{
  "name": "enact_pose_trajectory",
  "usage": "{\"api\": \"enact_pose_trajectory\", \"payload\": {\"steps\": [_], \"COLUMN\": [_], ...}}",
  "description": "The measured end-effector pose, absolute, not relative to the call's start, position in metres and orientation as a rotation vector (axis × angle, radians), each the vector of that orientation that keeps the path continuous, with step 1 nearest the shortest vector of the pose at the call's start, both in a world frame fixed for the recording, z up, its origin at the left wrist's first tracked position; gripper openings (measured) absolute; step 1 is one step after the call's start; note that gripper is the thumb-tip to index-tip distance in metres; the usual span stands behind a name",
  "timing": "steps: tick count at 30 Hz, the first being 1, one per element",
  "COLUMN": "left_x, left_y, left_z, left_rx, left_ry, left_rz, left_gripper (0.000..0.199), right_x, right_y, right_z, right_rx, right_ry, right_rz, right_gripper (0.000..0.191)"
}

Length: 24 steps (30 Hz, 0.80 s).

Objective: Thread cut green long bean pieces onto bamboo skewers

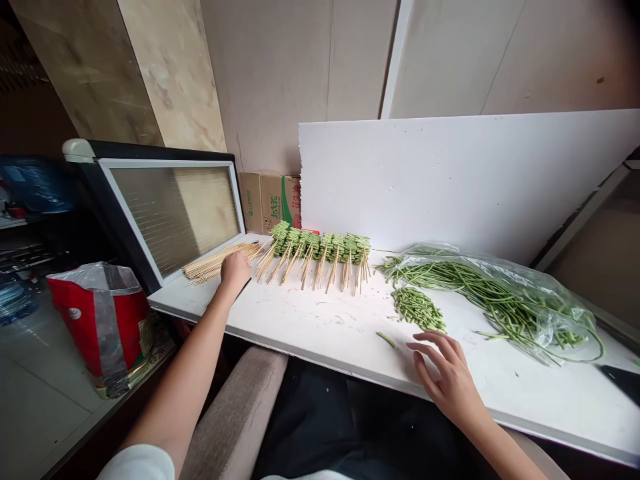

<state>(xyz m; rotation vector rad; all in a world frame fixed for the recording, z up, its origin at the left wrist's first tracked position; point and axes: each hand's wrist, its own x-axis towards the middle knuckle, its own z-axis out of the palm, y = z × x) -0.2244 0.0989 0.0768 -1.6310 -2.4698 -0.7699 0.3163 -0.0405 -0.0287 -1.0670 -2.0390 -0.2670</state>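
My left hand [235,272] rests at the near end of a flat bundle of bamboo skewers [213,265], and its fingers are hidden from view. To the right of the bundle, a row of skewers threaded with chopped green beans [320,247] lies side by side, points toward me. My right hand [445,373] lies with its fingers apart on the white table top [310,327], just below a heap of cut bean pieces [417,308]. It holds nothing. One loose bean piece [386,339] lies left of it. Long green beans [480,293] spill from a clear plastic bag [540,300].
A glass-topped chest freezer [170,213] stands left of the table, with a red bag bound in grey tape [100,320] beside it. A cardboard box [270,202] and a white foam board [450,180] stand behind the table. A padded chair edge [235,413] lies below.
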Motion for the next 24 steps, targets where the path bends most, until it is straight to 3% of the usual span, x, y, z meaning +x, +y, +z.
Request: {"api": "enact_pose_trajectory", "payload": {"steps": [8,24], "left_x": [-0.218,-0.199], "left_y": [0.146,0.165], "left_z": [0.073,0.057], "left_rx": [-1.583,-1.581], "left_ry": [-2.501,-2.527], "left_rz": [-0.685,-0.625], "left_gripper": [0.028,0.027], "right_x": [0.317,0.318], "right_y": [-0.04,-0.042], "right_z": [-0.03,-0.032], "right_rx": [-1.073,-1.089], "right_ry": [-2.073,-2.1], "right_rz": [-0.233,-0.218], "right_gripper": [0.021,0.022]}}
